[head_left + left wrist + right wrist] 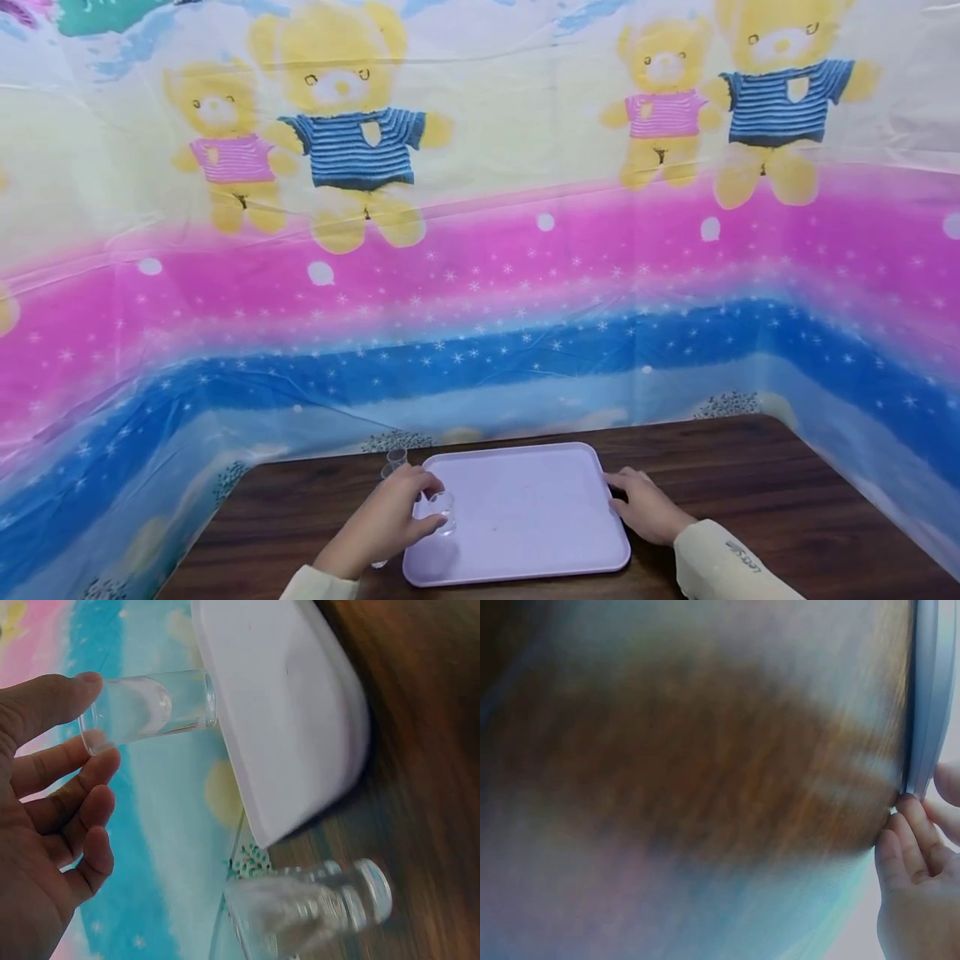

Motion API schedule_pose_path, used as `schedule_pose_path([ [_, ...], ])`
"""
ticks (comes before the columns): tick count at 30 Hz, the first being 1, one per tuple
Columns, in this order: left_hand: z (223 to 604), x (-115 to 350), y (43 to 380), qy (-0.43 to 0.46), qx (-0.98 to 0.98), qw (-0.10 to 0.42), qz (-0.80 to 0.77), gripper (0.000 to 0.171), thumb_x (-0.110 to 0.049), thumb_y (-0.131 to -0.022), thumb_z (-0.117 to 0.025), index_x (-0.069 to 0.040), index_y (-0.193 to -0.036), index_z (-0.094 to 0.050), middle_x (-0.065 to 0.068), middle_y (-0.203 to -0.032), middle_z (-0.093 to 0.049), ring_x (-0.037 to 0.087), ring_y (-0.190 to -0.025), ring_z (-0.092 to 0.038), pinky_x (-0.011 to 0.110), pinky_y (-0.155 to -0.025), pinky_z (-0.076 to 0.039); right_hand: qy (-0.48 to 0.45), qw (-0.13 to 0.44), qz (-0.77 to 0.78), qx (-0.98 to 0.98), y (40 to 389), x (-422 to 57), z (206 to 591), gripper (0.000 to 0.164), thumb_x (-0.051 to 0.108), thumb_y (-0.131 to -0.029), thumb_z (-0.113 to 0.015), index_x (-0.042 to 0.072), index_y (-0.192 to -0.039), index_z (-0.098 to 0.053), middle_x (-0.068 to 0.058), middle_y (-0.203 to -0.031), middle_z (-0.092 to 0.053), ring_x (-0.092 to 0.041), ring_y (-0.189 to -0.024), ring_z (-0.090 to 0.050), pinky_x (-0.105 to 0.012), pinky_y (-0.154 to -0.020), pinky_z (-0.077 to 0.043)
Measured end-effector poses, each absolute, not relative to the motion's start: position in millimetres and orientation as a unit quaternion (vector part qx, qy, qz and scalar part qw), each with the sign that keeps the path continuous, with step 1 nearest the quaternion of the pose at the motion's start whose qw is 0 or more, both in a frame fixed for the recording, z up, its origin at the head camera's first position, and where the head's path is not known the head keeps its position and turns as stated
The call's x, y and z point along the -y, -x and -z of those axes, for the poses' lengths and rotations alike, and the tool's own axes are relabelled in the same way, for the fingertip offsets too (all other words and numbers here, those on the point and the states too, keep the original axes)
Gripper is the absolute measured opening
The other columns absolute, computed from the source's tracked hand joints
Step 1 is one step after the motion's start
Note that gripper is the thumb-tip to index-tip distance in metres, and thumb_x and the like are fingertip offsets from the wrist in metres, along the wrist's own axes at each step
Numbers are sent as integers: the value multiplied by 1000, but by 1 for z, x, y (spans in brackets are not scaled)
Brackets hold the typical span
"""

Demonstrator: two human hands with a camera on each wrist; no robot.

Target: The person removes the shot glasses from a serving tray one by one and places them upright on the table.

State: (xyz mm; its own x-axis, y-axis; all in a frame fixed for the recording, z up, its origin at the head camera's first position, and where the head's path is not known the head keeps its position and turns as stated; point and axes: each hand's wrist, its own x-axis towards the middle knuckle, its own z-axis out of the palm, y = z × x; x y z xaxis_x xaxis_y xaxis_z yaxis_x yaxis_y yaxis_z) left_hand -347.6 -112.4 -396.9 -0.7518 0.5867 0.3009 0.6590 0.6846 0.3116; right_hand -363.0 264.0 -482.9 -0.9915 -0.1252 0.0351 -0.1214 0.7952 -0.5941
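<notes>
My left hand pinches a small clear glass near its rim, thumb on one side and fingers on the other. In the left wrist view this glass looks upright, its base near the tray surface; whether it touches is hard to tell. Beneath it lies a pale lilac rectangular tray with rounded corners and a raised rim. At the tray's right side my right hand grips the edge. The right wrist view shows the fingers against the tray's side wall.
More clear glasses stand on the dark wooden table left of the tray, partly hidden by the left hand in the head view. Behind the table hangs a printed bear curtain.
</notes>
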Motion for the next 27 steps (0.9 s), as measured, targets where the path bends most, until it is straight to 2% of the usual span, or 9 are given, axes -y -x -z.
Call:
schedule_pose_path([
  [5,397,133,333,350,910,111,194,22,-22,-76,-80,-11,-92,-68,-11,-77,-53,10,-73,-45,30,-65,-38,61,2,311,-949,362,-263,483,41,3,-90,-61,-3,-130,-53,-9,-112,-55,-32,-111,-48,-49,-88,-43],
  [9,402,150,323,345,911,125,186,21,-22,-74,-80,-13,-89,-68,-12,-78,-56,11,-75,-47,33,-67,-36,62,3,312,-948,361,-262,482,42,2,-90,-60,-3,-131,-53,-10,-113,-54,-32,-112,-48,-49,-88,-43],
  [14,410,172,317,332,917,132,178,21,-20,-72,-80,-15,-85,-66,-14,-76,-53,7,-73,-44,28,-63,-33,63,4,317,-946,358,-262,480,42,2,-91,-60,-3,-131,-52,-9,-113,-54,-32,-112,-48,-48,-87,-43],
  [19,416,189,314,314,926,106,179,21,-19,-72,-80,-15,-86,-65,-13,-77,-50,6,-73,-43,30,-62,-36,65,4,313,-948,360,-265,482,42,3,-91,-60,-2,-132,-52,-9,-112,-54,-32,-111,-48,-48,-86,-44],
  [23,421,197,312,300,931,70,196,21,-19,-73,-80,-13,-88,-66,-10,-80,-54,7,-72,-45,29,-60,-41,64,1,315,-947,361,-265,484,42,3,-90,-60,-2,-132,-52,-8,-111,-54,-31,-110,-48,-47,-86,-44],
  [27,425,202,311,276,938,43,205,21,-20,-74,-79,-13,-89,-67,-7,-80,-55,8,-71,-43,27,-57,-39,65,1,317,-946,361,-263,485,42,2,-90,-60,-3,-131,-52,-8,-110,-55,-30,-110,-48,-47,-85,-44],
])
